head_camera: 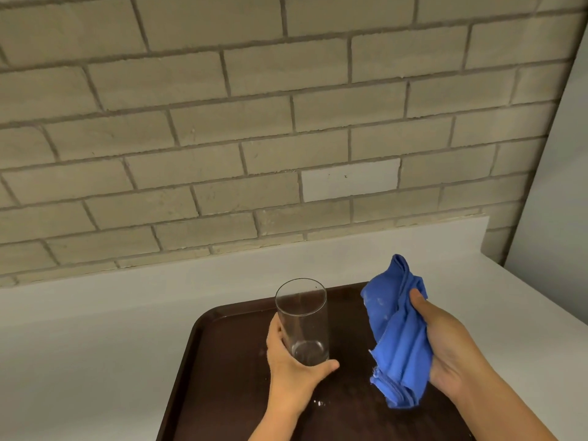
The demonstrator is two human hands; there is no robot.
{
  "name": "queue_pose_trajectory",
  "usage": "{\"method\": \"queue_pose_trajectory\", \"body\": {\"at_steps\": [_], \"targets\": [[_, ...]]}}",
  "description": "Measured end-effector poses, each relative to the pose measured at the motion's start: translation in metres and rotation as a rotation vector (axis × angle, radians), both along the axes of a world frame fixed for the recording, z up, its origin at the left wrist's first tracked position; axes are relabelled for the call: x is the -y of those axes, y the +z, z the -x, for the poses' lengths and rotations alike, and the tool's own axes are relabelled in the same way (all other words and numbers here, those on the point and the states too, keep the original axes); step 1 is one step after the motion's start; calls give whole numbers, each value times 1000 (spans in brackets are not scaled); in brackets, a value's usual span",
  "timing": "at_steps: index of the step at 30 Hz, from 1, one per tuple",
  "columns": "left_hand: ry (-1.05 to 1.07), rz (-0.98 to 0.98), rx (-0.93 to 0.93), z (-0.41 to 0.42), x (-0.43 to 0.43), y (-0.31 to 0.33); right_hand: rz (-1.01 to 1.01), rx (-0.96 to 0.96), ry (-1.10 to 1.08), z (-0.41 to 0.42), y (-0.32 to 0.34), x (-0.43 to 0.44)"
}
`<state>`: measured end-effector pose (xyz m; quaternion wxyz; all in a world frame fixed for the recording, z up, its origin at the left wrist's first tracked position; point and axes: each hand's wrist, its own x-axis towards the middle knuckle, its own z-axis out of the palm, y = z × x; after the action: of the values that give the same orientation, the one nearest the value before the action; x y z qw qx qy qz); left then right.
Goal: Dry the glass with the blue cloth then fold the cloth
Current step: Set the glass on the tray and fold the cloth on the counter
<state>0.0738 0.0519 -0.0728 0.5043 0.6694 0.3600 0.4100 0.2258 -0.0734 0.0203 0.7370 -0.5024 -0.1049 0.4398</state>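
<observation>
A tall clear glass [302, 319] is held upright above the dark brown tray [222, 361]. My left hand [289, 364] grips it around the lower part, thumb under the base. To its right, my right hand [445, 348] holds the bunched blue cloth [394, 338], which hangs crumpled from my fingers over the tray. Cloth and glass are apart, with a gap of tray showing between them.
The tray lies on a white counter [111, 345] against a grey brick wall [254, 122]. A few water drops [319, 402] sit on the tray near my left wrist. The counter's right edge [547, 300] runs diagonally at the right.
</observation>
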Motion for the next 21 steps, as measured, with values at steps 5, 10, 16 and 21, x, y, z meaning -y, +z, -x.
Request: {"method": "queue_pose_trajectory", "body": {"at_steps": [5, 10, 16, 21], "targets": [[280, -293, 84, 17, 52, 23, 54, 255, -61, 8, 6, 3], [-138, -356, 118, 3, 97, 86, 101, 599, -116, 23, 19, 3], [-397, 201, 77, -45, 81, 157, 105, 1177, -122, 43, 27, 10], [-272, 134, 137, -50, 72, 171, -14, 1363, -50, 45, 40, 21]]}}
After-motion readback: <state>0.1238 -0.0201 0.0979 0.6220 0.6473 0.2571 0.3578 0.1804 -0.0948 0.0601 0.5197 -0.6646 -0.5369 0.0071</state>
